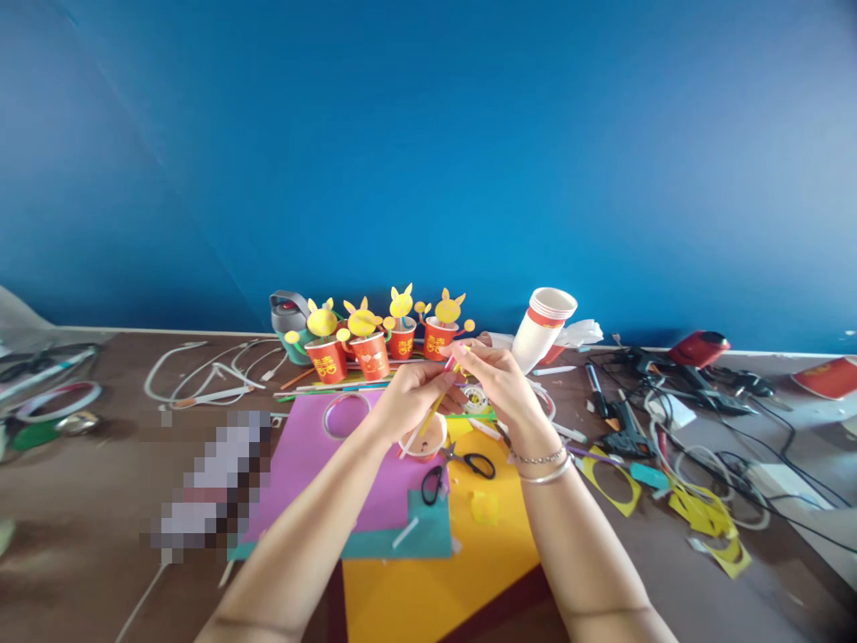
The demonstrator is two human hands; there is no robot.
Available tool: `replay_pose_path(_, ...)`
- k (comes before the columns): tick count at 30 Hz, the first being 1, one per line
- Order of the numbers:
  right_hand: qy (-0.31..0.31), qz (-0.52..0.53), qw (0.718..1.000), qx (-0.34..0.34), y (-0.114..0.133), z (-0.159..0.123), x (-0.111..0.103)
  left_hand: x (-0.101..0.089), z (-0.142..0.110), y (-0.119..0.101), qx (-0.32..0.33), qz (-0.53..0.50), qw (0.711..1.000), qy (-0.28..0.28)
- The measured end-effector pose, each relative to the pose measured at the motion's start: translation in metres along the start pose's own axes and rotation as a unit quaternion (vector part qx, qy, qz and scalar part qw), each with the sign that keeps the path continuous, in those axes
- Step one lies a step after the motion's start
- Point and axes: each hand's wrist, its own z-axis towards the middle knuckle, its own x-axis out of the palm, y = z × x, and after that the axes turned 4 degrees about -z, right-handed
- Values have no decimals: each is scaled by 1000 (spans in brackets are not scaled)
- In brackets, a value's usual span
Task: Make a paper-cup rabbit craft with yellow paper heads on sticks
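Both hands are raised over the middle of the table, close together. My left hand pinches thin straw-like sticks, one yellow and one pale, which slant down to the left. My right hand is closed with its fingertips at their upper end, where a pink bit shows; the fingers partly hide the contact. Below my left hand stands a red-and-white paper cup, partly covered by the sticks. Black-handled scissors lie open beside it, on coloured paper sheets.
Several red cups with yellow rabbit-like paper figures line the back. Stacked white cups lean at right. A purple sheet lies left, an orange sheet in front. A glue gun, cables and yellow scraps lie right.
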Motion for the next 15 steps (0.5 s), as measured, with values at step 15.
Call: replay_pose_path(15,46,-518,845,125,-45,-8,-101,-12,3,-1,-25,-32,999,-9)
